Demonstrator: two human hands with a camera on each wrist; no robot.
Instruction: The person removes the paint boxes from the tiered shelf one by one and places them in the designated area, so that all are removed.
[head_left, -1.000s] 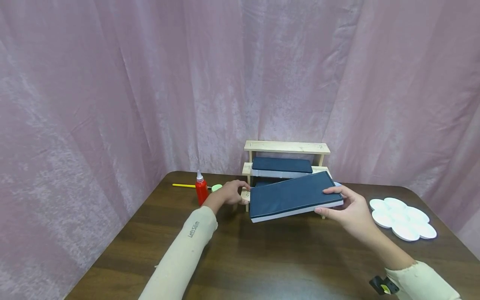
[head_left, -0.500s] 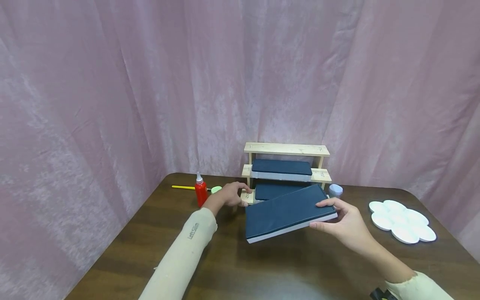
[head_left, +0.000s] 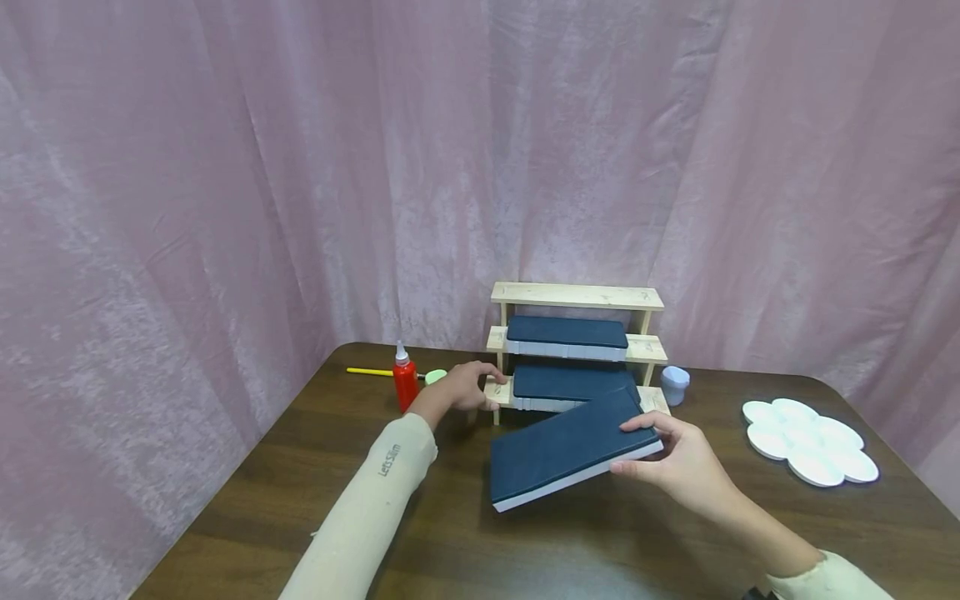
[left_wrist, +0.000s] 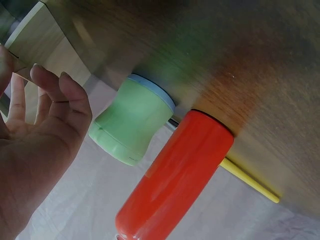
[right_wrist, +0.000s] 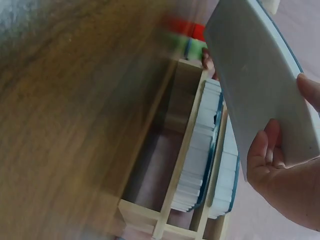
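Observation:
My right hand (head_left: 678, 467) pinches the right end of a flat, dark-blue-topped white case (head_left: 558, 454), thumb below and fingers on top. The case is tilted, held in front of the three-step wooden rack (head_left: 577, 295). Its plain white underside shows in the right wrist view. At the left end of the rack's lowest step, my left hand (head_left: 467, 387) grips the board between thumb and fingers. A similar blue-topped case (head_left: 566, 331) lies on the middle step, and another (head_left: 562, 382) on the lowest, partly covered by the held one.
Left of the rack stand a red squeeze bottle (head_left: 405, 382) and a light green pot (left_wrist: 132, 120), with a yellow-handled brush (head_left: 369, 372) behind them. A pale blue pot (head_left: 675, 386) is right of the rack. Farther right lies a white flower-shaped palette (head_left: 810, 442). Pink curtains hang behind the table.
My right hand has brought the case down and toward me, away from the rack, uncovering the case on the lowest step and the pale blue pot. My left hand stays at the rack.

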